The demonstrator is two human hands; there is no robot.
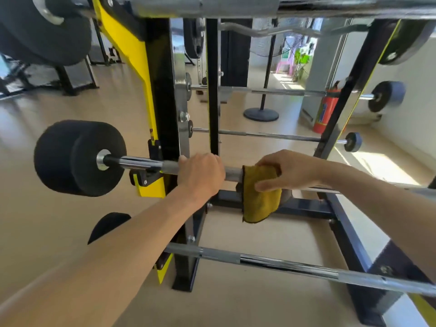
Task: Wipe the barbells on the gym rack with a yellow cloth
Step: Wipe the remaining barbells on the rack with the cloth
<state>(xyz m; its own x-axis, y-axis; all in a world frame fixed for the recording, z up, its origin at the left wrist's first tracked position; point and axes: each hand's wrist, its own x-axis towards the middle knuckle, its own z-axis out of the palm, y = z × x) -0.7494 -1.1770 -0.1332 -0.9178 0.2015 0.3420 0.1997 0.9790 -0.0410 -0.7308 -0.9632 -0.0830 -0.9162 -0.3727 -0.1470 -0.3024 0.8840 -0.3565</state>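
Left hand curls round barbell shaft just right of rack upright; right hand pinches yellow cloth wrapped beside it; risk: cloth snagging knurling, slipping free

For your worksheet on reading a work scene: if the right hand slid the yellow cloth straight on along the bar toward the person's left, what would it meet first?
Most likely the left hand, which grips the same barbell just beyond the yellow cloth held by the right hand. Only a short bare stretch of bar separates them.

The barbell is glossy chromed metal with matt black weights; the yellow cloth looks soft and napped.
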